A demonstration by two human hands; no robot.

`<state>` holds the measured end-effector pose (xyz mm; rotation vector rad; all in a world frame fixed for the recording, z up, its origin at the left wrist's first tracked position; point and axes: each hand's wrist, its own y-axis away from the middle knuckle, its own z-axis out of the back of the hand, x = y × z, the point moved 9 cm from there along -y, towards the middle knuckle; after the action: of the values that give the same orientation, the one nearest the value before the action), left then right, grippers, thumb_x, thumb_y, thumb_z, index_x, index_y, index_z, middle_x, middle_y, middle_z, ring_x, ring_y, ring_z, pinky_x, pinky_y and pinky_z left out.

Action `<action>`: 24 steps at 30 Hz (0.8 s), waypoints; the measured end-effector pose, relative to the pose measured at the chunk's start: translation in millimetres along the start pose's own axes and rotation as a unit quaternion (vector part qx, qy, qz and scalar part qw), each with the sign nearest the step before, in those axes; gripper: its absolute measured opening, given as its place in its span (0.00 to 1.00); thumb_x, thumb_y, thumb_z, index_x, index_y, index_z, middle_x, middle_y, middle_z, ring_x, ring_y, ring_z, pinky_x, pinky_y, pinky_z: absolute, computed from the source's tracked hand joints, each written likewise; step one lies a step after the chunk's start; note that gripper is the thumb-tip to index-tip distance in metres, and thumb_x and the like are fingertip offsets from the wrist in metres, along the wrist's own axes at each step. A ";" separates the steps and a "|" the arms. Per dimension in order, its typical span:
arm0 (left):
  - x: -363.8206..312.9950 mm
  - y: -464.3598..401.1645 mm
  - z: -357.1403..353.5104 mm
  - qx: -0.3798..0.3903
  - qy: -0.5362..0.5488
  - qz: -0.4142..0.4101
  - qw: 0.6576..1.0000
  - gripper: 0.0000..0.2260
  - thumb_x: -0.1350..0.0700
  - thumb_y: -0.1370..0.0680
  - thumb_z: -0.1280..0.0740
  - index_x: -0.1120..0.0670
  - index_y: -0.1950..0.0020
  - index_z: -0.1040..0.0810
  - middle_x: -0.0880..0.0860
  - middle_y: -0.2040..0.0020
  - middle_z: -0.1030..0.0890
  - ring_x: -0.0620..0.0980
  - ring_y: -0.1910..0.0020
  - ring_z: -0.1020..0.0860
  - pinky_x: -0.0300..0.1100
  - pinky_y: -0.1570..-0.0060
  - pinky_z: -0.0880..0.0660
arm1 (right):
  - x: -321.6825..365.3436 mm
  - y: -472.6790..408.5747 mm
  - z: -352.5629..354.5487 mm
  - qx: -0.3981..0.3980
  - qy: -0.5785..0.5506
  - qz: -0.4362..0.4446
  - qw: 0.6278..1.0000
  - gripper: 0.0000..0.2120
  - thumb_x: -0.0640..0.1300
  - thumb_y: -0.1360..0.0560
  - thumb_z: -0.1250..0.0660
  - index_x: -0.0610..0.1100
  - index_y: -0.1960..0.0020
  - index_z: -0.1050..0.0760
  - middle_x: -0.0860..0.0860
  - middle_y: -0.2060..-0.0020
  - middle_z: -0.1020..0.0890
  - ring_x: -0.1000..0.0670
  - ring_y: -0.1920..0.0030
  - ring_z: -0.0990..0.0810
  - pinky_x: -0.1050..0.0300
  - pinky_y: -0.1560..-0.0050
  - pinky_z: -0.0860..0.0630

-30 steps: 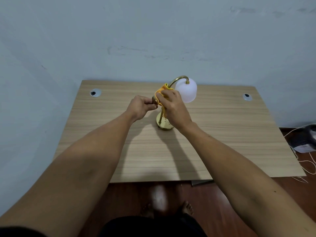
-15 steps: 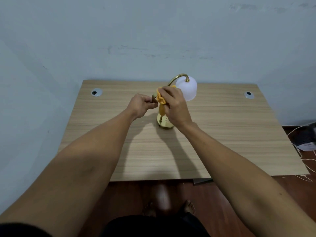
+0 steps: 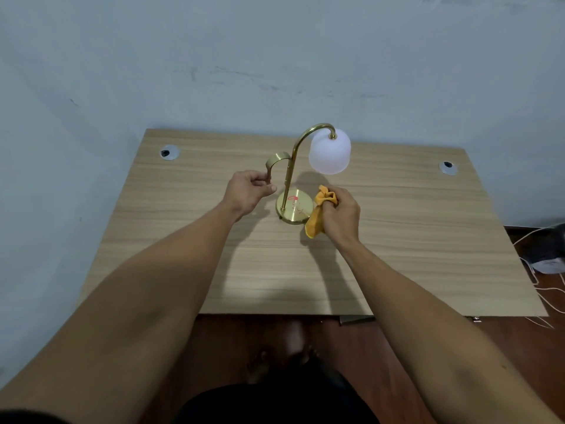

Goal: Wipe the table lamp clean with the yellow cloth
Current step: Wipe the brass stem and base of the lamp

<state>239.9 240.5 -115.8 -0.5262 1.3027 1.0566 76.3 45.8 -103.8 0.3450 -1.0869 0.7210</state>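
Beside lamp base (image 3: 294, 210): cloth (image 3: 318, 215) dropped from stem.

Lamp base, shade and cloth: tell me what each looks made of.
Lamp base: brass-coloured metal, apparently brushed; it gleams, with red marks on top.
Shade: frosted white, glass or plastic, can't tell which.
Yellow cloth: soft fabric, crumpled in the right hand.

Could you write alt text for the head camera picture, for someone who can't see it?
A person's right hand holds a bunched yellow cloth at the round brass base of a gold table lamp with a white shade, while the left hand grips the lamp's curved brass handle. The lamp stands on a light wooden table against a pale wall.
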 end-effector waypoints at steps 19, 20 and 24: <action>92.4 -32.7 -90.4 -0.027 -0.195 0.028 0.980 0.29 0.48 0.35 0.21 0.42 0.36 0.26 0.49 0.38 0.18 0.51 0.40 0.20 0.57 0.39 0.23 | -66.0 -84.1 -94.2 0.171 0.035 0.054 0.983 0.16 0.37 0.22 0.37 0.47 0.38 0.20 0.51 0.44 0.15 0.47 0.42 0.18 0.53 0.39 0.22; 96.8 -34.4 -92.6 -0.029 -0.204 0.033 0.978 0.31 0.44 0.35 0.22 0.42 0.33 0.26 0.48 0.36 0.18 0.52 0.37 0.21 0.57 0.38 0.24 | -69.2 -83.6 -101.0 0.186 0.043 0.065 0.979 0.17 0.37 0.22 0.37 0.46 0.36 0.21 0.49 0.44 0.14 0.46 0.41 0.18 0.47 0.38 0.22; 103.5 -38.2 -97.1 -0.068 -0.252 0.003 0.965 0.30 0.36 0.31 0.29 0.40 0.30 0.30 0.45 0.32 0.23 0.50 0.30 0.26 0.57 0.32 0.30 | -84.8 -65.1 -131.9 0.268 0.187 0.155 0.933 0.26 0.41 0.20 0.38 0.43 0.22 0.32 0.44 0.24 0.29 0.42 0.23 0.33 0.44 0.22 0.39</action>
<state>214.2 176.8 -245.8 -0.3238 0.7879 1.1970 187.4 45.1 -232.2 0.4804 -0.5705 1.3145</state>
